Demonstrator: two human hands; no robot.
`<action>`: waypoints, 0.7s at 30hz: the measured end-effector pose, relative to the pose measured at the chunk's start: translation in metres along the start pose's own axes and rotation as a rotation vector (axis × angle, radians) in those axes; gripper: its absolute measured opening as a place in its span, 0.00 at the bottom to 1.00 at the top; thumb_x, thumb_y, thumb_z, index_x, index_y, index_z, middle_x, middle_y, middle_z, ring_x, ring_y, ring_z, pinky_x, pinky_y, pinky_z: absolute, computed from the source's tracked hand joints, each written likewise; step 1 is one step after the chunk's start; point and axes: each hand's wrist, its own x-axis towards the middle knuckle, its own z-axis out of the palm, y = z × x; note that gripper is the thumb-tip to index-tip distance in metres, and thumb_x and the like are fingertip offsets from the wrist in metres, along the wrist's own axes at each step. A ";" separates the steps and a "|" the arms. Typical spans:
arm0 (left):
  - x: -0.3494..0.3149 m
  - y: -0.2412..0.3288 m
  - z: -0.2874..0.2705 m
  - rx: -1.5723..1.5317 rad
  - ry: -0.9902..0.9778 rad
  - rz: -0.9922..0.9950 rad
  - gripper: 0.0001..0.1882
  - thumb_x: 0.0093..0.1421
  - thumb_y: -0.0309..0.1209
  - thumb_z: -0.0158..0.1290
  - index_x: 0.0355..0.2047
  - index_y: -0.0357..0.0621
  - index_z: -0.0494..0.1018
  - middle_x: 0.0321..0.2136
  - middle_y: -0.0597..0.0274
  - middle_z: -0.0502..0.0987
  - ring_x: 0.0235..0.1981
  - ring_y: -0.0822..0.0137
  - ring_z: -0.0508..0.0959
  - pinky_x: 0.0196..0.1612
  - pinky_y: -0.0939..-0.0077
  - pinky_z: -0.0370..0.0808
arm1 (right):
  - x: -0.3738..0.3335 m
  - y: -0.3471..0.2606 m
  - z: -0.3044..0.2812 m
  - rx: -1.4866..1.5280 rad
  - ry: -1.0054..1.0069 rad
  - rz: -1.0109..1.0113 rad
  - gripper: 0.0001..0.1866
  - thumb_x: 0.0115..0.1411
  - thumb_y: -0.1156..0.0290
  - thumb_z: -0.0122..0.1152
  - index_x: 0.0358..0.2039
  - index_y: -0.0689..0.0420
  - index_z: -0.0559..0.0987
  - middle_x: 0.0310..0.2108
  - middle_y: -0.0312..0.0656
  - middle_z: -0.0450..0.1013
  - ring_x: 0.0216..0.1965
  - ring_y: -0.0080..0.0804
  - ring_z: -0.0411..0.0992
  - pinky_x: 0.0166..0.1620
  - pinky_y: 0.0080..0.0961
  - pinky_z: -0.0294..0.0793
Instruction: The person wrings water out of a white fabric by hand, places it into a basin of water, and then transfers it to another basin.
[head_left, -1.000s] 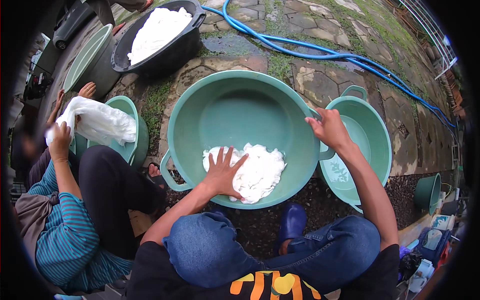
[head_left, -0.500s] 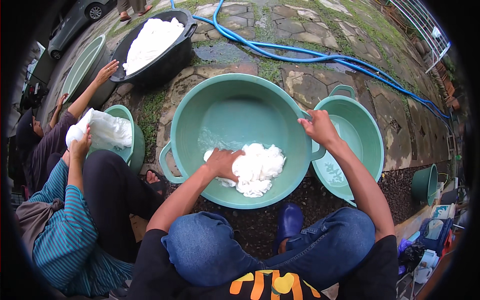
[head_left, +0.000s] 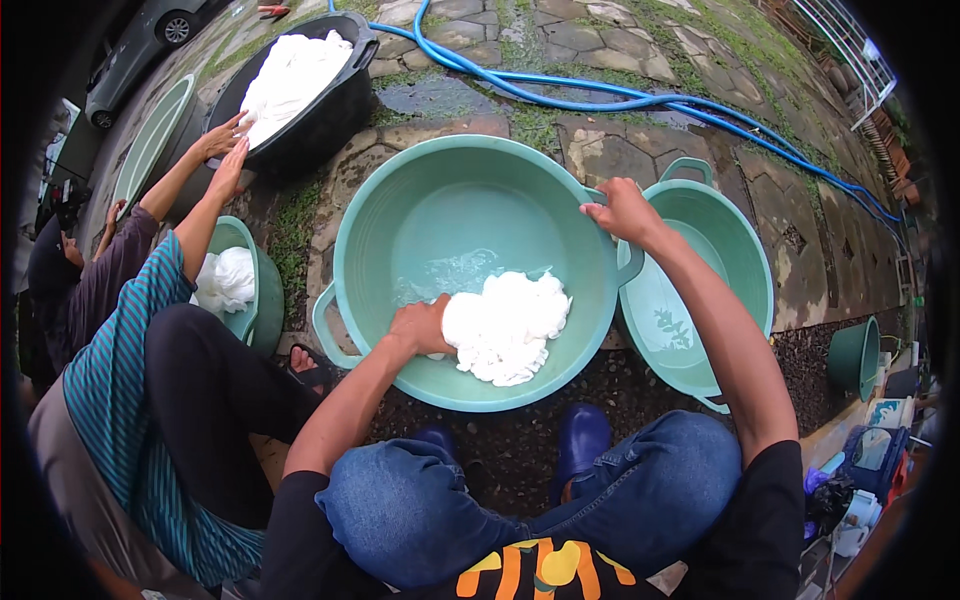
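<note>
A large round green tub [head_left: 450, 395] with side handles stands before my knees, with a little water inside. A bunched, wet white cloth [head_left: 510, 325] lies at its near side. My left hand [head_left: 422, 327] reaches down into the tub against the cloth's left edge; folds cover its fingertips, and it grips the fabric. At the right rim, my right hand [head_left: 624, 215] is closed around the tub's edge by the handle.
Touching distance to the right is a smaller green tub [head_left: 690, 350] with water. Co-workers sit at the left, by a green basin [head_left: 268, 300] and a black tub [head_left: 325, 120] holding white cloth. Blue hoses [head_left: 560, 100] cross the paving; a green bucket [head_left: 853, 357] stands far right.
My left hand has slid a bit left and lower under the cloth, which is bunched higher. The near co-worker's hands have moved from the green basin to the black tub, leaving the cloth behind.
</note>
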 end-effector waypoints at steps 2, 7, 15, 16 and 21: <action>0.008 0.001 -0.011 0.037 -0.125 0.010 0.47 0.35 0.55 0.63 0.53 0.48 0.59 0.43 0.45 0.74 0.42 0.43 0.76 0.44 0.53 0.72 | 0.017 0.029 0.012 -0.044 0.036 -0.066 0.16 0.50 0.66 0.64 0.29 0.70 0.78 0.18 0.57 0.71 0.20 0.45 0.73 0.28 0.38 0.69; -0.013 0.009 -0.013 0.193 0.274 0.121 0.49 0.36 0.55 0.62 0.56 0.47 0.59 0.50 0.46 0.68 0.53 0.46 0.67 0.51 0.51 0.65 | 0.050 0.063 0.023 -0.104 -0.110 0.062 0.17 0.48 0.64 0.66 0.26 0.68 0.79 0.19 0.54 0.74 0.22 0.41 0.75 0.29 0.37 0.72; 0.012 0.059 -0.006 0.006 0.387 0.230 0.30 0.43 0.52 0.60 0.41 0.46 0.73 0.42 0.51 0.73 0.44 0.55 0.70 0.44 0.58 0.66 | 0.049 0.062 0.034 -0.476 -0.070 -0.078 0.24 0.46 0.64 0.65 0.43 0.63 0.72 0.37 0.51 0.73 0.40 0.47 0.72 0.42 0.42 0.71; 0.019 0.054 -0.009 -0.068 0.307 0.234 0.26 0.43 0.49 0.60 0.37 0.45 0.73 0.37 0.52 0.74 0.40 0.56 0.72 0.40 0.61 0.67 | 0.044 0.056 0.042 -0.542 -0.013 -0.254 0.28 0.47 0.64 0.65 0.47 0.63 0.69 0.39 0.51 0.72 0.43 0.47 0.71 0.45 0.42 0.70; 0.023 0.021 -0.054 -0.765 0.253 0.173 0.15 0.48 0.32 0.59 0.19 0.43 0.61 0.16 0.64 0.68 0.21 0.70 0.70 0.27 0.75 0.66 | 0.008 -0.034 0.072 -0.451 -0.790 -0.280 0.43 0.44 0.51 0.67 0.55 0.58 0.60 0.52 0.47 0.64 0.54 0.45 0.62 0.53 0.41 0.66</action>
